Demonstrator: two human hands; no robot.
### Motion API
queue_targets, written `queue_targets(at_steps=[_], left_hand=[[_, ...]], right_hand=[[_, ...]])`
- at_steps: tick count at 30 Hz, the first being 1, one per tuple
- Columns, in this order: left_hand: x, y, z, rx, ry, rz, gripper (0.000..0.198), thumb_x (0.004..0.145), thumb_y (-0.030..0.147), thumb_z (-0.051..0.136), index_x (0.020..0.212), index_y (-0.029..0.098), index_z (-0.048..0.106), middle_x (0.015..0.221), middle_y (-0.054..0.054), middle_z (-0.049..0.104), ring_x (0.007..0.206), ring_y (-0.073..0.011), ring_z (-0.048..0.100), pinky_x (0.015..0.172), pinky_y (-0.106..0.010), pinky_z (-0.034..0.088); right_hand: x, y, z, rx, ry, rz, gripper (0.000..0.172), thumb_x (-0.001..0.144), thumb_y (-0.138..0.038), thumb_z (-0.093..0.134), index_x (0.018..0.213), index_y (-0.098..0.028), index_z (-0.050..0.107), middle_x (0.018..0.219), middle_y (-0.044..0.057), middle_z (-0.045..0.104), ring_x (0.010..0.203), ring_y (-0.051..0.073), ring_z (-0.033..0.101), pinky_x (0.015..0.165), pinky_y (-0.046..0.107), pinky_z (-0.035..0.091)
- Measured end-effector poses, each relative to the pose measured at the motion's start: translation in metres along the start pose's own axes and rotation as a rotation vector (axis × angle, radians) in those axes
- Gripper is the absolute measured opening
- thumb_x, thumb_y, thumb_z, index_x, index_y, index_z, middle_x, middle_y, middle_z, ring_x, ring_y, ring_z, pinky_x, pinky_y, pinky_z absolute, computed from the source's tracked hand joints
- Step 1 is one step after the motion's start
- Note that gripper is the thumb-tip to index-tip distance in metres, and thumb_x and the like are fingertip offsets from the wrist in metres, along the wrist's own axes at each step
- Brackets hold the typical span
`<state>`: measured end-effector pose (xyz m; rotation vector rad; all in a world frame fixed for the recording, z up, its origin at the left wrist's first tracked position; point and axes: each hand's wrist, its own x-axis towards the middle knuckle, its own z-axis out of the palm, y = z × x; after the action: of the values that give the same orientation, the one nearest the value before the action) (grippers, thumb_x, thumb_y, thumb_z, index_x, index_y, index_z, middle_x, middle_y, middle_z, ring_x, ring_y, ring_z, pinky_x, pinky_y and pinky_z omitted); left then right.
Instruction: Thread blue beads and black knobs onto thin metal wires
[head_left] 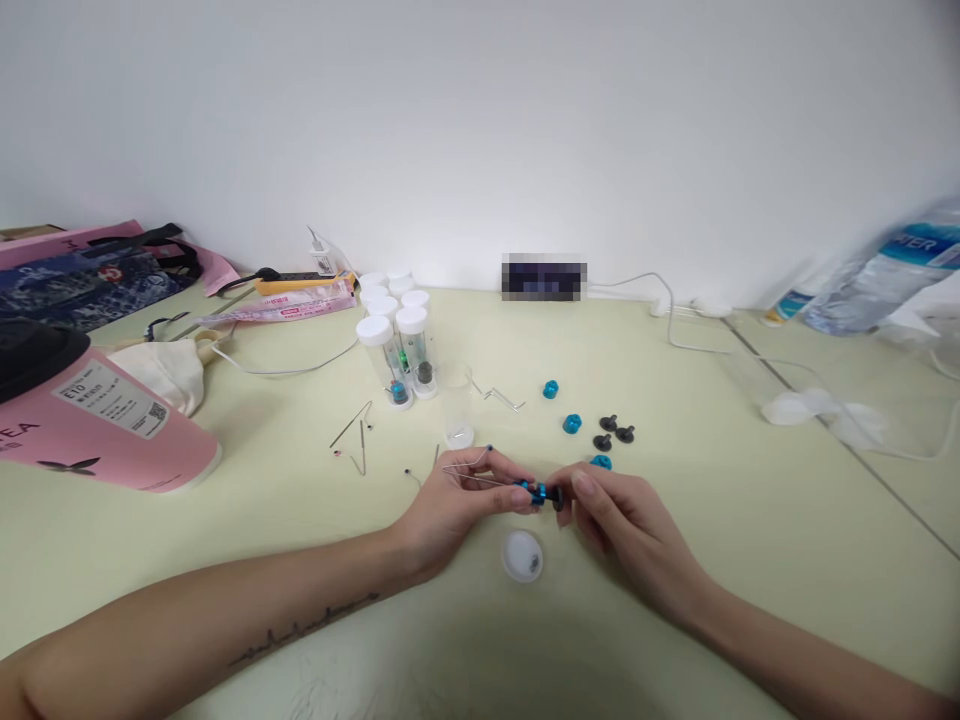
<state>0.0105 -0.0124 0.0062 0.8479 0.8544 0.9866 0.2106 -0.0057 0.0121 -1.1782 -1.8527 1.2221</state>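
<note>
My left hand [457, 505] pinches a thin metal wire [469, 470] with a small blue bead [534, 492] threaded on it. My right hand [611, 515] is closed in a pinch on a small black bead [558, 497] right against the blue one at the wire's end. Both hands hover just above the pale yellow-green table [712, 520]. Loose blue beads [571, 424] and black beads [615, 432] lie just beyond my right hand. A white lid [522, 556] lies under my hands, with a dark bit in it.
Several clear tubes with white caps [394, 340] stand at the table's middle back, one open tube [458, 405] beside them. Bent wires [356, 435] lie to the left. Pink bags [97, 420] and a power strip [296, 282] sit at left, a water bottle [877, 275] and white cables [675, 315] at right.
</note>
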Motion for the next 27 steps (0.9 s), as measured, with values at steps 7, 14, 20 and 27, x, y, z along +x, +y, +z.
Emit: queue_targets(at_steps=[7, 14, 20, 27], left_hand=[[0.0001, 0.0002, -0.0004, -0.003, -0.009, 0.009, 0.018, 0.066, 0.018, 0.079, 0.08, 0.013, 0.07, 0.078, -0.005, 0.073, 0.075, -0.0147, 0.065, 0.078, -0.028, 0.048], [0.0002, -0.0003, -0.0002, -0.007, -0.02, 0.015, 0.016, 0.066, 0.018, 0.078, 0.08, 0.014, 0.07, 0.077, -0.004, 0.073, 0.074, -0.0136, 0.065, 0.077, -0.027, 0.048], [0.0007, -0.0006, -0.0005, -0.006, -0.018, 0.015, 0.015, 0.066, 0.018, 0.078, 0.079, 0.014, 0.07, 0.077, -0.003, 0.073, 0.073, -0.0131, 0.065, 0.076, -0.026, 0.048], [0.0003, 0.001, -0.0001, -0.008, -0.019, 0.005, 0.016, 0.066, 0.019, 0.078, 0.08, 0.014, 0.07, 0.077, -0.004, 0.073, 0.074, -0.0137, 0.065, 0.077, -0.026, 0.048]], right_hand=[[-0.0005, 0.0011, 0.0002, 0.034, -0.006, 0.014, 0.042, 0.097, -0.047, 0.035, 0.08, -0.018, 0.061, 0.053, -0.004, 0.047, 0.045, 0.01, 0.037, 0.051, 0.024, 0.031], [-0.0012, 0.0013, 0.0001, 0.015, 0.002, 0.009, 0.044, 0.097, -0.047, 0.035, 0.074, -0.018, 0.06, 0.05, -0.005, 0.041, 0.045, 0.01, 0.035, 0.051, 0.024, 0.029], [0.0, 0.001, 0.0004, -0.004, -0.01, 0.026, 0.048, 0.097, -0.048, 0.033, 0.071, -0.018, 0.06, 0.046, -0.005, 0.037, 0.045, 0.011, 0.035, 0.051, 0.024, 0.028], [0.0006, -0.0004, 0.0005, 0.042, -0.019, 0.018, 0.04, 0.097, -0.046, 0.035, 0.081, -0.019, 0.059, 0.059, -0.003, 0.052, 0.045, 0.01, 0.038, 0.05, 0.024, 0.031]])
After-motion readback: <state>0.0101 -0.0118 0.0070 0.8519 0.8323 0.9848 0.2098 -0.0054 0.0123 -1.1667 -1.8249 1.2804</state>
